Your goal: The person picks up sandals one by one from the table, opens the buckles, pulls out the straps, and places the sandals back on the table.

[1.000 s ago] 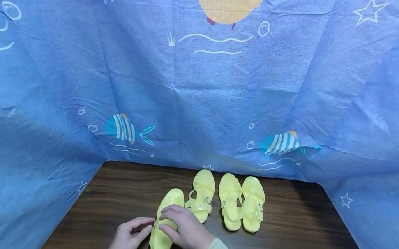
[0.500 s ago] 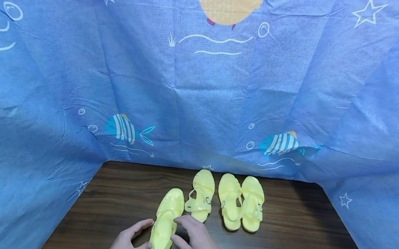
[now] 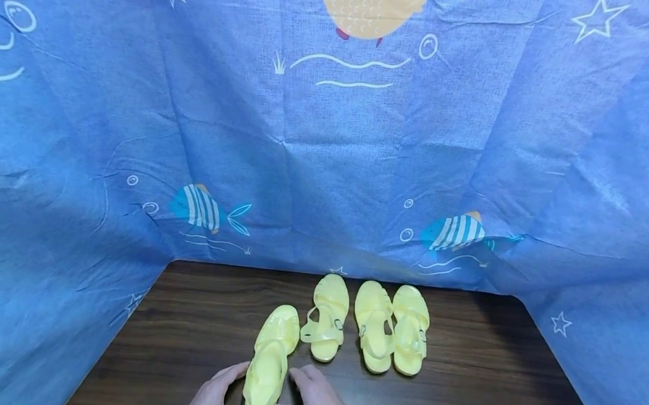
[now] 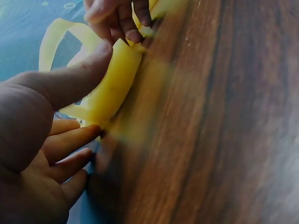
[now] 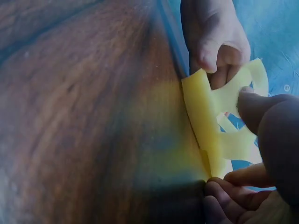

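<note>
A yellow jelly sandal (image 3: 266, 376) lies on the table, toe pointing away, between the two hands. To its left is the left hand (image 3: 214, 396), fingertips right at the sandal's side and thumb by the heel. The right hand (image 3: 317, 400) mirrors it on the other side, fingers loosely extended and thumb near the heel. In the left wrist view, the left thumb (image 4: 79, 79) lies along the yellow sole. The right wrist view shows the right thumb (image 5: 254, 105) over a strap and the fingertips low beside the sole.
Behind and to the right lies another yellow sandal (image 3: 329, 301) with its strap undone. Farther right, two more sandals, one at left (image 3: 372, 308) and one at right (image 3: 410, 314), lie side by side. A blue fish-print cloth (image 3: 339, 165) walls the dark wooden table (image 3: 476, 380).
The right hand lifts off the sandal's top, and both hands draw back toward the heel, one on each side. The sandals stay where they were.
</note>
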Demonstrator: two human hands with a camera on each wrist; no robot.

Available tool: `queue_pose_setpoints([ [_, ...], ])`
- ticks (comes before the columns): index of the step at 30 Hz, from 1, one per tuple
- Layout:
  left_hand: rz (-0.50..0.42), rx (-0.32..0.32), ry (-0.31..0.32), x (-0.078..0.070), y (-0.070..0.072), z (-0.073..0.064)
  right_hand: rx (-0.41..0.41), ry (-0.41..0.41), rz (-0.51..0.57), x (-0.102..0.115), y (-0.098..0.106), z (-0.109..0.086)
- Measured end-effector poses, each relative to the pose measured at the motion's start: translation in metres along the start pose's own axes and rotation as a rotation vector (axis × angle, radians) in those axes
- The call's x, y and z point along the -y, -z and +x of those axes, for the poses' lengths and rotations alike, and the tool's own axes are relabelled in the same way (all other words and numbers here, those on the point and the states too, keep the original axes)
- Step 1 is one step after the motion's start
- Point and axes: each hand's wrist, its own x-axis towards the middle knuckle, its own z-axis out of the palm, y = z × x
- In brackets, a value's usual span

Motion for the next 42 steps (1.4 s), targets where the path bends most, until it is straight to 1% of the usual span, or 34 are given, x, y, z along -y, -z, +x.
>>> queue_pose_setpoints([
  [3,0.001,0.023,0.026,0.0,0.001,0.0,-0.005,0.032,-0.042,0.003,-0.004,0.001],
  [6,0.015,0.033,-0.004,0.002,0.002,0.0,-0.009,0.072,-0.041,0.004,-0.007,0.003],
  [8,0.029,0.013,-0.048,0.004,0.0,0.0,-0.016,0.089,-0.029,0.004,-0.009,0.005],
  [9,0.034,0.01,-0.058,0.005,0.0,0.0,-0.02,0.093,-0.024,0.003,-0.011,0.005],
  [12,0.028,0.011,-0.054,0.005,-0.001,0.0,-0.03,0.093,-0.009,0.002,-0.013,0.007],
  [15,-0.007,0.035,0.004,0.003,0.001,0.0,-0.022,0.064,0.022,0.003,-0.013,0.008],
  [16,-0.013,0.033,0.009,0.003,0.001,0.001,-0.023,0.057,0.026,0.004,-0.013,0.008],
  [20,-0.018,-0.007,0.018,0.0,0.0,0.002,-0.034,0.032,0.04,0.006,-0.014,0.011],
  [22,-0.017,-0.034,0.031,-0.002,-0.001,0.003,-0.051,0.044,0.028,0.007,-0.014,0.013],
  [25,-0.03,-0.054,0.086,-0.006,-0.003,0.006,-0.088,0.078,-0.007,0.008,-0.014,0.015],
  [28,-0.035,-0.05,0.168,-0.009,-0.003,0.01,-0.137,0.114,-0.049,0.009,-0.014,0.018],
  [32,-0.039,-0.043,0.27,-0.013,-0.003,0.017,-0.195,0.123,-0.062,0.012,-0.015,0.023],
  [34,-0.043,-0.043,0.297,-0.013,-0.003,0.02,-0.231,0.125,-0.066,0.013,-0.016,0.026],
  [36,-0.042,-0.047,0.304,-0.013,-0.003,0.024,-0.274,0.125,-0.065,0.013,-0.017,0.029],
  [39,-0.042,-0.065,0.292,-0.011,-0.005,0.031,-0.334,0.109,-0.062,0.013,-0.02,0.033],
  [42,-0.041,-0.085,0.28,-0.008,-0.008,0.038,-0.367,0.073,-0.049,0.014,-0.022,0.037],
])
